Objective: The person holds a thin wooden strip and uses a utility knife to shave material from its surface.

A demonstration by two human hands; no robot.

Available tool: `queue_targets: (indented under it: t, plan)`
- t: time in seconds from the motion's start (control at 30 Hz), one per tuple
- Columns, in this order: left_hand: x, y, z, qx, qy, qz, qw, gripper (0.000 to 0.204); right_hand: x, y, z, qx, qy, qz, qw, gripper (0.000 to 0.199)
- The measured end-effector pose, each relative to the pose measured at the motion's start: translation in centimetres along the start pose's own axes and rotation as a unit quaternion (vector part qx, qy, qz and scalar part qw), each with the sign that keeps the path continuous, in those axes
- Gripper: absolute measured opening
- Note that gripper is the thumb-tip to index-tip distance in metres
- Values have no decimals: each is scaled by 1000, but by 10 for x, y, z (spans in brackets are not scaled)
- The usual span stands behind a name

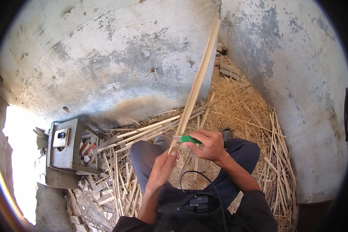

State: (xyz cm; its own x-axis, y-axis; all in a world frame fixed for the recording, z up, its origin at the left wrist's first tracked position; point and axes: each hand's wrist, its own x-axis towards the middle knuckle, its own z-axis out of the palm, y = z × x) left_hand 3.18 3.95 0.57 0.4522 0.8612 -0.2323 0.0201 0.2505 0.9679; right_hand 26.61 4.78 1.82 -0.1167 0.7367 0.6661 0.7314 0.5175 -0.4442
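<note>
One long wooden strip, pale tan, narrow, banded lengthwise

A scuffed grey wall stretches across eleven o'clock and a second, peeling wall stands at two o'clock. Between eight and nine o'clock, a boxy wooden stand bears a small black device, with a bright opening farther out.

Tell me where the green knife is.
In the head view, the green knife is just below the picture's centre, gripped in the right hand, its blade pointing left across the long wooden strip, slightly above the left hand.
</note>
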Motion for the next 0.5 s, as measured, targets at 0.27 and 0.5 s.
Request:
queue_targets:
  t: [0.27, 0.5]
  plan:
    - [0, -3, -2, 32, 12, 6, 999, 30, 1, 2, 5, -22, 30, -13, 999, 31]
    - [-3, -2, 3, 31, 18, 30, 999, 31, -1, 6, 4, -32, 25, -9, 999, 31]
